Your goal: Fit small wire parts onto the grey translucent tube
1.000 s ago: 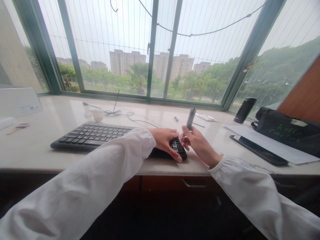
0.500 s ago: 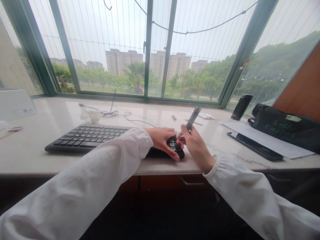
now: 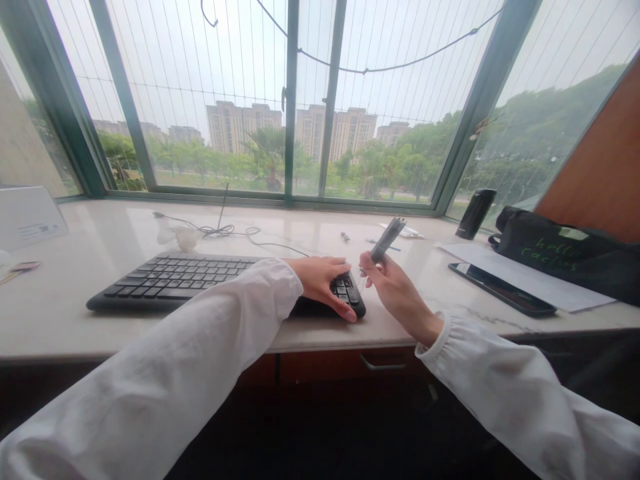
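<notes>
A black keyboard [image 3: 175, 280] lies on the pale marbled desk. My left hand [image 3: 323, 283] rests across its right end, fingers stretched over the far side and thumb apart along the near edge. Just right of the keyboard, my right hand [image 3: 393, 283] is closed around a slim dark grey tool [image 3: 388, 239]. The tool's flat, ridged end sticks up past the thumb and leans right. Its lower end is mostly hidden by the fingers, so its exact kind is unclear.
A thin cable [image 3: 255, 233] runs behind the keyboard. On the right are a phone [image 3: 503, 289], white paper [image 3: 585, 300], a black bag [image 3: 560, 250] and a dark cylinder [image 3: 476, 213]. A white box [image 3: 33, 217] stands at far left. A small metallic piece [image 3: 345, 237] lies behind my hands.
My right hand has pulled away from the keys, slightly right, with the tool still in it. My left hand stays on the keyboard. The view has shifted slightly.
</notes>
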A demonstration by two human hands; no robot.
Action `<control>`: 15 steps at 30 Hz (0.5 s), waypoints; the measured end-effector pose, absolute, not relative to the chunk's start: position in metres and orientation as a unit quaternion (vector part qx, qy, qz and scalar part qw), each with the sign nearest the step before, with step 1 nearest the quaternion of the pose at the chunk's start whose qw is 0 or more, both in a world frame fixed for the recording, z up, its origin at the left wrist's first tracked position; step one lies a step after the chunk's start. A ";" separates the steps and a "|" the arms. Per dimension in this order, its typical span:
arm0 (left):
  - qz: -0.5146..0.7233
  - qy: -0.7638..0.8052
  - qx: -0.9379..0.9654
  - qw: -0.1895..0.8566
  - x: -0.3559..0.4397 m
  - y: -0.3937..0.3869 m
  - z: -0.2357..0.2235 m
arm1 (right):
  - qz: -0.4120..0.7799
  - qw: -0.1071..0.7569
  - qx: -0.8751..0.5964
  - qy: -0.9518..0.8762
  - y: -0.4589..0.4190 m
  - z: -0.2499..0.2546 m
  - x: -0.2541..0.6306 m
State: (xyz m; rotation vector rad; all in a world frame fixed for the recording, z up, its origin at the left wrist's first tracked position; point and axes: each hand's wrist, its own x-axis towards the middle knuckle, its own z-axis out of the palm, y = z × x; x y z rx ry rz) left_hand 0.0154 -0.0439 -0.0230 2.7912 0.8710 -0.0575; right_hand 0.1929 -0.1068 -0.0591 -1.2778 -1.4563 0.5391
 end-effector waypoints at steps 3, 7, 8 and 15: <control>-0.023 0.298 0.948 0.107 0.016 -0.045 -0.022 | 0.244 0.527 -0.487 -0.652 -0.104 -0.059 0.201; -0.019 0.292 0.950 0.109 0.016 -0.045 -0.021 | 0.267 0.532 -0.448 -0.667 -0.104 -0.062 0.204; -0.020 0.289 0.951 0.111 0.016 -0.045 -0.021 | 0.271 0.531 -0.447 -0.666 -0.105 -0.062 0.203; -0.012 0.280 0.954 0.110 0.014 -0.044 -0.022 | 0.233 0.517 -0.484 -0.666 -0.110 -0.060 0.200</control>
